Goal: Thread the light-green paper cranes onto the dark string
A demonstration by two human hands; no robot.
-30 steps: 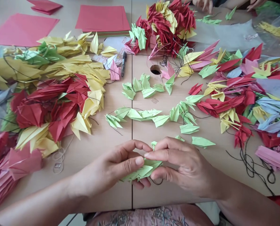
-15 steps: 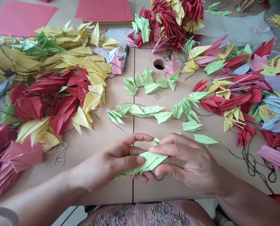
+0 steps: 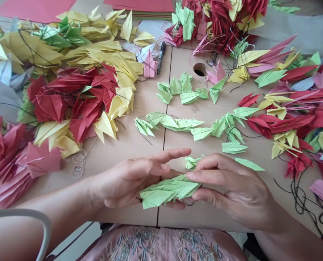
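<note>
left hand lies palm up, fingers stretched rightward, thumb folded across. right hand faces it, palm down, thumb and forefinger pinched; both forearms angle inward.

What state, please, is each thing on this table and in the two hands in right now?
Green folded stack: nested together, held between both hands.
Left hand: cradling it from beneath, index finger stretched out.
Right hand: fingers pinching its end.
Green strung chain: lying threaded on the table.
Red sheets: flat, unfolded.
Black thread: loose, tangled.
</note>
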